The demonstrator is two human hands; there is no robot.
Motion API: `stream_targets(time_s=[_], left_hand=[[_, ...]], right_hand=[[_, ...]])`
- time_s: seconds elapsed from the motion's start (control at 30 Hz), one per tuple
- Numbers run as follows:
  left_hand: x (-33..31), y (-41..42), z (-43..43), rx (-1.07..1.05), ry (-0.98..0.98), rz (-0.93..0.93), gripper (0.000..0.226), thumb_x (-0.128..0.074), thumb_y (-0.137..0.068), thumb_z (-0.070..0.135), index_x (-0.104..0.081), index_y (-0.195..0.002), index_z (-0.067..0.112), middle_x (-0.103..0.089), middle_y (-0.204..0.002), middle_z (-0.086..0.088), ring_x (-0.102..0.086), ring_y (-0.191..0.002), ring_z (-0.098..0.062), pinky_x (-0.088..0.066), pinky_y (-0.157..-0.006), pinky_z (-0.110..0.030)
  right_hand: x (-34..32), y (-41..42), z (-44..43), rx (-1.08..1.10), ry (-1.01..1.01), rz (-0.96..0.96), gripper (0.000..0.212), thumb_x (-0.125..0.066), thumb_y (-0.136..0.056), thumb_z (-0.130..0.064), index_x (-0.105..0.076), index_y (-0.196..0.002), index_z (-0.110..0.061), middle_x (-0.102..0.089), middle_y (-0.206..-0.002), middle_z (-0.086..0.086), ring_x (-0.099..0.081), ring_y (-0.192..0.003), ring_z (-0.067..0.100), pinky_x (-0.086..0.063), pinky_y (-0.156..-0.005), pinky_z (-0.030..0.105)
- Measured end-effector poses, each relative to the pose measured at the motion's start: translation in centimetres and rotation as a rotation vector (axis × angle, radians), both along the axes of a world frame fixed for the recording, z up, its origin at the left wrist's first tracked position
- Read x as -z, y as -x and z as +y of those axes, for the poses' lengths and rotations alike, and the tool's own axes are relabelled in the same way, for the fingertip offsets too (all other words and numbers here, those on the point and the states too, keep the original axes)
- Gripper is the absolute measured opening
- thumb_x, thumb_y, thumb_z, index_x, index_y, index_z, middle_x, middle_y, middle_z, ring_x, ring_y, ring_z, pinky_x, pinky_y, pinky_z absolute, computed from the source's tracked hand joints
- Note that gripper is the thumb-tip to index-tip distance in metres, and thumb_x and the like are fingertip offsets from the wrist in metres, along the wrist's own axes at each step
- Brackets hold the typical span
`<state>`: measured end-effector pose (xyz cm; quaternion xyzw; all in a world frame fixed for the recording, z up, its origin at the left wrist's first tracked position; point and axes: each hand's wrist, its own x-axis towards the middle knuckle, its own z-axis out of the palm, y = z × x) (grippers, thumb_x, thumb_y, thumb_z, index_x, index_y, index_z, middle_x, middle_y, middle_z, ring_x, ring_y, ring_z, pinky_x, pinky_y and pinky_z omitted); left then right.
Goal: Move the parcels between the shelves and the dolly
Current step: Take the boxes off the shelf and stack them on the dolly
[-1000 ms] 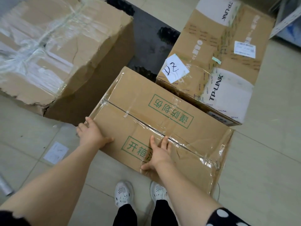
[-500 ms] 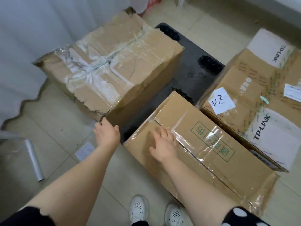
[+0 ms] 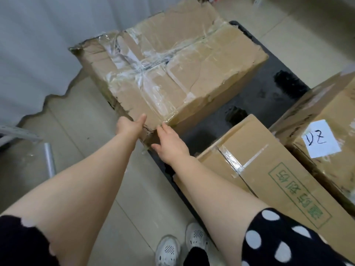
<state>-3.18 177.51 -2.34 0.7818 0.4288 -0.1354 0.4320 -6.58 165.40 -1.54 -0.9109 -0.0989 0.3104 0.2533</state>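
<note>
A large battered cardboard parcel (image 3: 172, 73), heavily taped and torn at its edges, lies on the black dolly (image 3: 255, 96). My left hand (image 3: 130, 126) is at the parcel's torn near corner, thumb up against its front face. My right hand (image 3: 169, 144) touches the same corner from the right, fingers spread. Neither hand has closed around the parcel. A cleaner carton with green printed characters (image 3: 269, 181) lies at lower right, partly on the dolly. A third carton with a white handwritten label (image 3: 322, 139) stands at the far right.
A pale curtain (image 3: 38, 45) hangs along the left. On the tiled floor at left lie a roll of clear tape (image 3: 49, 162) and a grey metal bracket (image 3: 15, 131). My white shoes (image 3: 180, 246) stand at the bottom.
Both hands have left the green-printed carton and moved forward and left to the battered parcel's near corner. My view has swung left and closer to that parcel.
</note>
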Motion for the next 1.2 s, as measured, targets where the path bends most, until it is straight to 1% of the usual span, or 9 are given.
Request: stream_targets(time_s=[0.17,0.3,0.5,0.6,0.7,0.77,0.83,1.07,1.2], left_hand=[[1.5,-1.0,0.1,-0.018,-0.082,0.003,0.055,-0.074,-0.079,0.041,-0.061,-0.115,0.001,-0.065,-0.115,-0.018,-0.061,-0.105,-0.035,-0.052,-0.089,-0.040],[1.1,-1.4,-0.3,-0.040,-0.031,0.037,0.056,-0.075,-0.081,0.031,-0.055,-0.121,-0.002,-0.061,-0.121,-0.020,-0.061,-0.108,-0.037,-0.052,-0.092,-0.046],[-0.5,0.9,-3.2,0.004,-0.021,0.061,0.049,-0.074,-0.083,0.019,-0.053,-0.121,-0.003,-0.058,-0.124,-0.022,-0.057,-0.113,-0.036,-0.049,-0.095,-0.042],[-0.9,2.7,-3.5,0.040,-0.032,0.098,0.039,-0.071,-0.084,0.020,-0.058,-0.116,0.000,-0.062,-0.117,-0.018,-0.059,-0.109,-0.035,-0.047,-0.090,-0.038],[-1.0,4.2,-2.1,0.060,-0.047,0.128,0.028,-0.072,-0.083,0.019,-0.060,-0.100,0.000,-0.064,-0.107,-0.021,-0.061,-0.101,-0.036,-0.047,-0.082,-0.039],[-0.8,5.0,-1.4,0.094,-0.077,0.150,0.024,-0.072,-0.083,0.020,-0.051,-0.079,0.007,-0.062,-0.094,-0.020,-0.060,-0.098,-0.036,-0.046,-0.079,-0.038],[-0.7,5.5,-1.0,0.147,-0.109,0.168,0.036,-0.071,-0.083,0.021,-0.039,-0.068,0.013,-0.054,-0.084,-0.014,-0.059,-0.096,-0.036,-0.044,-0.076,-0.037],[-0.3,5.8,-2.1,0.212,-0.160,0.157,0.031,-0.068,-0.084,0.023,-0.040,-0.075,0.012,-0.060,-0.098,-0.016,-0.057,-0.097,-0.033,-0.041,-0.075,-0.034],[-0.2,6.2,-3.1,0.246,-0.170,0.176,0.034,-0.067,-0.086,0.024,-0.037,-0.072,0.015,-0.059,-0.097,-0.014,-0.057,-0.097,-0.032,-0.036,-0.072,-0.031]], right_hand=[[1.4,-2.0,-0.5,-0.035,0.027,-0.053,0.073,-0.055,-0.095,-0.031,-0.013,-0.152,-0.015,-0.002,-0.161,0.003,-0.004,-0.148,0.019,-0.009,-0.117,0.030],[1.8,-3.1,-1.0,-0.067,0.072,-0.084,0.073,-0.056,-0.094,-0.036,-0.016,-0.152,-0.017,-0.004,-0.161,0.004,-0.005,-0.148,0.021,-0.009,-0.118,0.033],[1.2,-1.2,-2.0,-0.076,0.173,-0.192,0.070,-0.061,-0.087,-0.043,-0.031,-0.145,-0.019,-0.031,-0.147,0.011,-0.020,-0.142,0.028,-0.013,-0.118,0.036],[0.4,-0.3,-2.5,-0.145,0.201,-0.148,0.078,-0.065,-0.084,-0.045,-0.026,-0.147,-0.022,-0.024,-0.150,0.014,-0.014,-0.143,0.031,-0.007,-0.119,0.038],[0.3,-0.1,-2.3,-0.218,0.246,-0.113,0.091,-0.064,-0.082,-0.053,-0.014,-0.152,-0.024,0.000,-0.159,0.015,0.005,-0.147,0.032,0.003,-0.119,0.044],[0.4,0.0,-1.8,-0.240,0.276,-0.073,0.093,-0.061,-0.082,-0.058,-0.009,-0.153,-0.026,0.011,-0.159,0.012,0.012,-0.146,0.033,0.006,-0.118,0.050],[0.8,0.3,-1.3,-0.240,0.282,-0.019,0.092,-0.059,-0.082,-0.060,-0.009,-0.153,-0.027,0.012,-0.160,0.010,0.014,-0.146,0.034,0.006,-0.116,0.055],[1.4,0.7,-1.9,-0.216,0.309,0.011,0.091,-0.058,-0.082,-0.062,-0.012,-0.152,-0.027,0.009,-0.160,0.006,0.009,-0.147,0.031,-0.003,-0.114,0.059],[1.4,1.3,-2.9,-0.227,0.338,-0.008,0.092,-0.057,-0.082,-0.063,-0.012,-0.153,-0.025,0.009,-0.160,0.007,0.008,-0.147,0.031,-0.004,-0.115,0.060]])
